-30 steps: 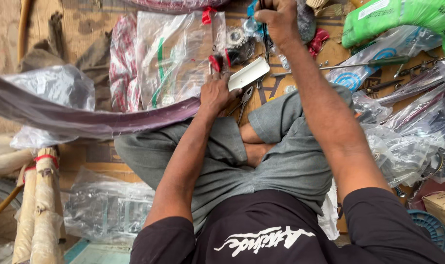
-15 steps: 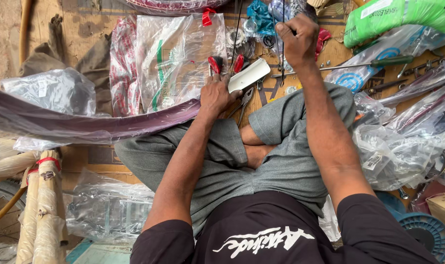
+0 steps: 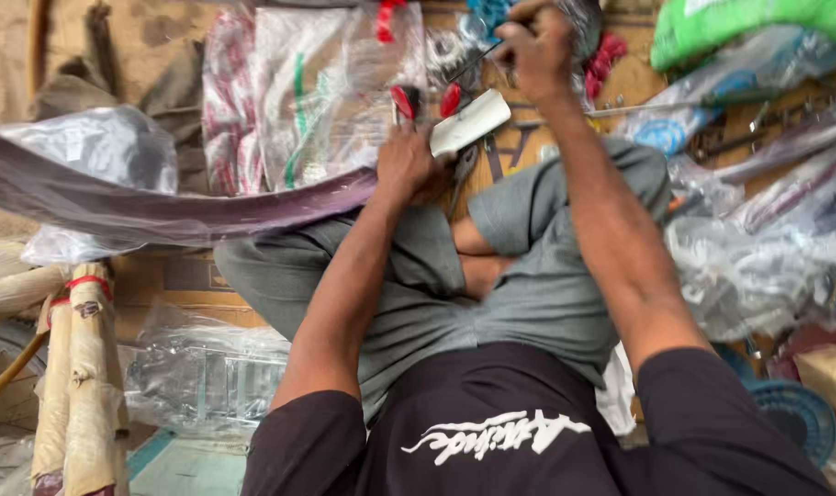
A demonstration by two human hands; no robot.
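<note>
I sit cross-legged on the floor in grey trousers. My left hand (image 3: 404,165) is closed on the end of a long, curved purple mudguard (image 3: 161,216) wrapped in clear film, which sweeps off to the left. Just beyond its knuckles lie a red-handled tool (image 3: 402,99) and a white plastic piece (image 3: 470,122). My right hand (image 3: 537,46) reaches to the top of the view, fingers pinched on a thin metal rod (image 3: 477,61) above a heap of small parts.
Clear plastic bags of parts (image 3: 317,83) lie ahead, with more bags (image 3: 767,257) at the right. A green bundle (image 3: 748,32) sits top right. Paper-wrapped tubes (image 3: 78,367) stand at lower left and a blue disc (image 3: 794,413) at lower right.
My right hand dropped toward the white piece, then went back up to the pile of parts at the top. My left hand stayed on the mudguard's end.
</note>
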